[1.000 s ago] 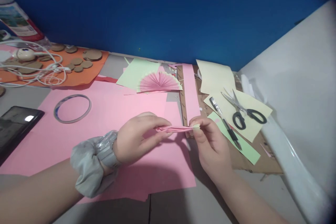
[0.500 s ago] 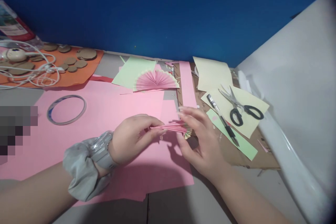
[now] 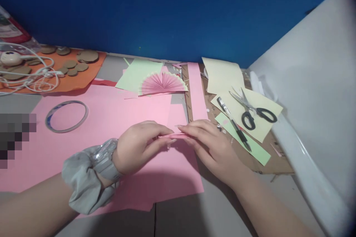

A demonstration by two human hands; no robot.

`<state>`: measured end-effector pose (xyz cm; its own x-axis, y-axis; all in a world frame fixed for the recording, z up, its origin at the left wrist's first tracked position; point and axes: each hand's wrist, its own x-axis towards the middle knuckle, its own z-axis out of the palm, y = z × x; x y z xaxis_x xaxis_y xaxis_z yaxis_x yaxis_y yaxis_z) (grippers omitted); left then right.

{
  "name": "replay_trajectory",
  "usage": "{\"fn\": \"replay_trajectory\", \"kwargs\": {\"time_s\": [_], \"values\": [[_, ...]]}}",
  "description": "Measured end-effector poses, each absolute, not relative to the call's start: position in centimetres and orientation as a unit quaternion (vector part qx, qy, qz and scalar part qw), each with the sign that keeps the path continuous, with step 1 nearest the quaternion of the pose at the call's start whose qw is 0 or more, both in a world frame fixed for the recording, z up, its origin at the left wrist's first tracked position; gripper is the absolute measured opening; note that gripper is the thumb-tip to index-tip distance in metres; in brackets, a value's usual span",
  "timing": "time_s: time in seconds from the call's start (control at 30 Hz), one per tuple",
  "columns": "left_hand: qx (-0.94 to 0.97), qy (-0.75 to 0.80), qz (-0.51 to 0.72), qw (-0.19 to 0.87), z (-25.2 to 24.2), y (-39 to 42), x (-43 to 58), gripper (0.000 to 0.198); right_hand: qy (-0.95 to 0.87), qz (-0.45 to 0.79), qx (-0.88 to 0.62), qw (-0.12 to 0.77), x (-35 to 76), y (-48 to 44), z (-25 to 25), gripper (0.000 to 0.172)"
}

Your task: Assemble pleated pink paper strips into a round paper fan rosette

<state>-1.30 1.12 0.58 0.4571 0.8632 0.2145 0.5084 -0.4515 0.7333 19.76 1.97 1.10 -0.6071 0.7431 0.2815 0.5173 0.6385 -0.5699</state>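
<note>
Between my two hands is a narrow bundle of pleated pink paper (image 3: pixel 179 136), its folds pressed together. My left hand (image 3: pixel 141 144) pinches its left end between thumb and fingers. On the right end, my right hand (image 3: pixel 213 144) is closed, with the fingers above and the thumb below, covering that end. Large pink sheets (image 3: pixel 122 111) lie under the hands. Behind them rests a half-round paper fan (image 3: pixel 162 83), pink with a pale green scalloped edge, spread flat.
Black-handled scissors (image 3: pixel 251 111) and a pen (image 3: pixel 235 126) lie on the right over cream paper (image 3: pixel 264 129), a green strip (image 3: pixel 260 152) and cardboard (image 3: pixel 247 164). A tape roll (image 3: pixel 66 130) sits at left. Beyond it, white cables (image 3: pixel 41 81) and cardboard discs (image 3: pixel 87 56) cover orange paper (image 3: pixel 83 81).
My right hand has moved left and closed onto the right end of the pleated paper, which was fanned slightly and is now squeezed flat. My left hand keeps its pinch.
</note>
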Motion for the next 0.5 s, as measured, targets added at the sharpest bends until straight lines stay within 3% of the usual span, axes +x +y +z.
{"fn": "replay_trajectory", "kwargs": {"time_s": [0.2, 0.3, 0.5], "values": [[0.799, 0.428, 0.297, 0.3, 0.8, 1.3, -1.3, 0.013, -0.792, 0.335, -0.45, 0.239, 19.9, 2.1, 2.1, 0.007], [0.818, 0.427, 0.272, 0.274, 0.5, 1.3, -1.4, 0.015, -0.793, 0.334, -0.471, 0.195, 20.0, 2.2, 2.4, 0.005], [0.876, 0.343, 0.31, 0.14, -0.6, 1.0, -1.4, 0.031, -0.813, 0.323, -0.436, 0.21, 20.1, 2.1, 2.2, 0.01]]}}
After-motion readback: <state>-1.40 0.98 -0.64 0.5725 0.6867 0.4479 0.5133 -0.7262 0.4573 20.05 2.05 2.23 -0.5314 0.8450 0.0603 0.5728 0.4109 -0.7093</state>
